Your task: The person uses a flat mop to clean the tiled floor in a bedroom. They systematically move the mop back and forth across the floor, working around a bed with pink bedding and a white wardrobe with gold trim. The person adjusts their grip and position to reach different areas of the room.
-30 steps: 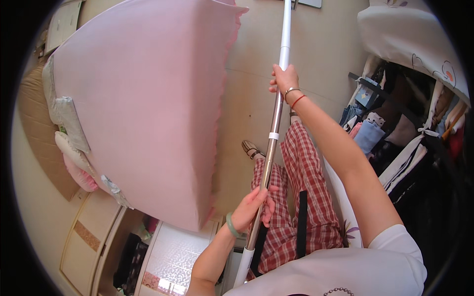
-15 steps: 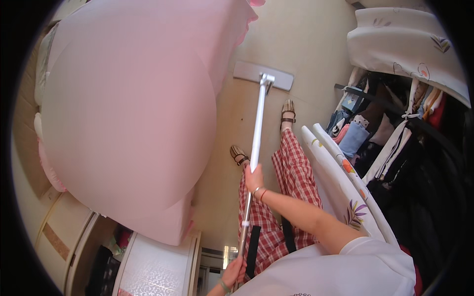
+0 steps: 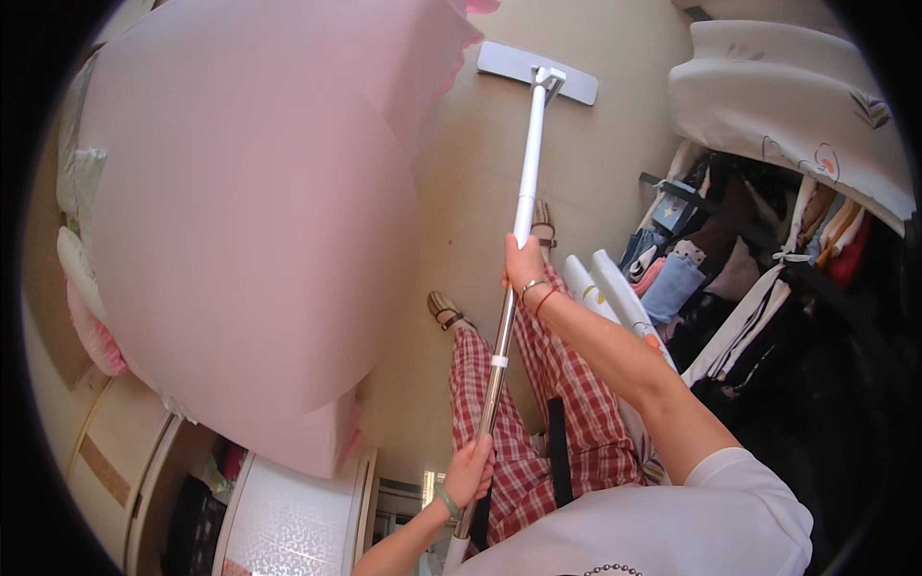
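One left hand (image 3: 468, 474), one right hand (image 3: 523, 261), wrapped round mop pole (image 3: 506, 322), floor lane (image 3: 480, 173) beside bed edge (image 3: 437, 77)

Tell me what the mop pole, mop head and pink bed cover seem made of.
Mop pole: the shiny section looks like polished metal, from its bright streaks; the white section, smooth and evenly coloured, could be painted metal or plastic.
Mop head: top probably satin plastic, judging by its even pale surface.
Pink bed cover: likely matte fabric, given its soft drape and frilled edge.
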